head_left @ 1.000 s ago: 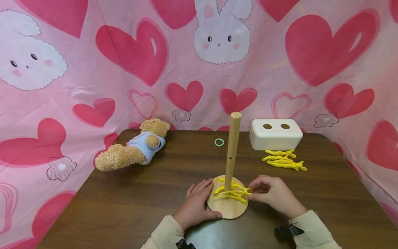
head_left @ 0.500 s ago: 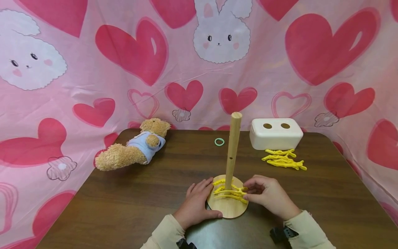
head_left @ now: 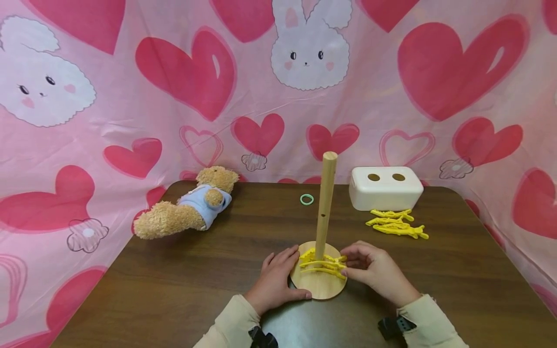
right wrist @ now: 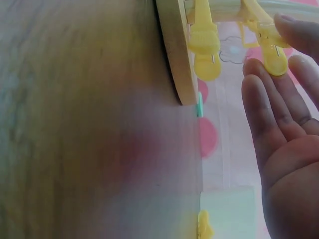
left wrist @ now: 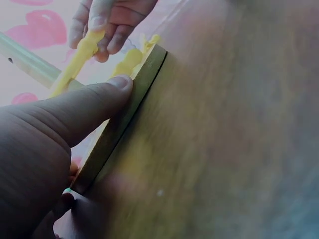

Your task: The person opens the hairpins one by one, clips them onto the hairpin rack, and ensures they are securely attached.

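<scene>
Biggest worry here imo is the wooden stand: tall post point(head_left: 325, 203), flat round base point(head_left: 323, 292), so a hard sideways shove could tip or skid it on the counter point(head_left: 196, 270) if the left hand point(head_left: 276, 280) eases off. That one's spread wide, thumb and fingers fairly straight against the rim. The right hand point(head_left: 376, 268) has a yellow clip point(right wrist: 274, 57) pinched by its tail between thumb and fingers, above the base and next to the post; can't tell if its arms straddle the wood. Lose that pinch and I'd guess it drops onto the lower clip point(right wrist: 204, 42).

Materials: dark, grainy counter with a dull shine; smooth pale timber for the stand; nubby tan teddy point(head_left: 204, 208) in a soft blue top; white box point(head_left: 386, 192), rounded corners, two holes up top. Spare clips point(head_left: 398, 229) near it look thin, bumpy and plasticky. Smallest is a mint-green ring point(head_left: 301, 199).
</scene>
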A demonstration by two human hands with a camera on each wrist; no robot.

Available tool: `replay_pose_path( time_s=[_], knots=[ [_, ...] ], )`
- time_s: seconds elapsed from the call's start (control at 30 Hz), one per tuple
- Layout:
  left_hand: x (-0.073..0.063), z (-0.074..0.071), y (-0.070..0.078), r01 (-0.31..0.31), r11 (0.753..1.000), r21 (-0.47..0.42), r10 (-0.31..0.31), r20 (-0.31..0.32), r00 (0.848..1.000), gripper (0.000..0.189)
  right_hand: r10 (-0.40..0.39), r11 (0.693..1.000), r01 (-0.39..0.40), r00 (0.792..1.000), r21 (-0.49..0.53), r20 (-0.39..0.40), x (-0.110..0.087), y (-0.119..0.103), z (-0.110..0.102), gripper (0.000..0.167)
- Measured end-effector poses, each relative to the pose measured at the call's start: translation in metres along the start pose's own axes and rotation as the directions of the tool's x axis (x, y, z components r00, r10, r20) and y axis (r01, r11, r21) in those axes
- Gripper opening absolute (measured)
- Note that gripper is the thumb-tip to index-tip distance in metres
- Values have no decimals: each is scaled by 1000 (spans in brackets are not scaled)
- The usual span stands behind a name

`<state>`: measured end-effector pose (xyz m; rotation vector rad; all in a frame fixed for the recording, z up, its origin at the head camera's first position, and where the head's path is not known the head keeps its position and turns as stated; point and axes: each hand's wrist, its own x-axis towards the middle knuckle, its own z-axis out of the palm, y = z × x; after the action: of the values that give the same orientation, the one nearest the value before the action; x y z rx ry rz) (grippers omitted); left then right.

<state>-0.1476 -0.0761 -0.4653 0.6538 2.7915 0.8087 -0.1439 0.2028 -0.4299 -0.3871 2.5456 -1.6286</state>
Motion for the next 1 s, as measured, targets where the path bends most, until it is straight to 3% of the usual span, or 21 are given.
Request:
replay_pose_path(
  time_s=[0.23, 0.53, 0.83, 1.0],
  knots=[
    [4, -1, -4, -37, 999, -10, 37, -13, 999, 103, -48, 996, 41, 994, -76, -94, 1, 4, -9, 34],
    [9, -6, -7, -48, 999, 1, 48, 32, 998, 101, -87, 966, 19, 964, -258, -253, 5, 18, -34, 32],
    [9, -7, -5, -57, 998, -2, 57, 26, 998, 100, -41, 955, -97, 892, -281, -451, 6, 37, -64, 33],
    [11, -5, -6, -67, 998, 1, 67, 21, 998, 100, 25, 950, -192, 834, -248, -551, 6, 48, -82, 38]
  ],
)
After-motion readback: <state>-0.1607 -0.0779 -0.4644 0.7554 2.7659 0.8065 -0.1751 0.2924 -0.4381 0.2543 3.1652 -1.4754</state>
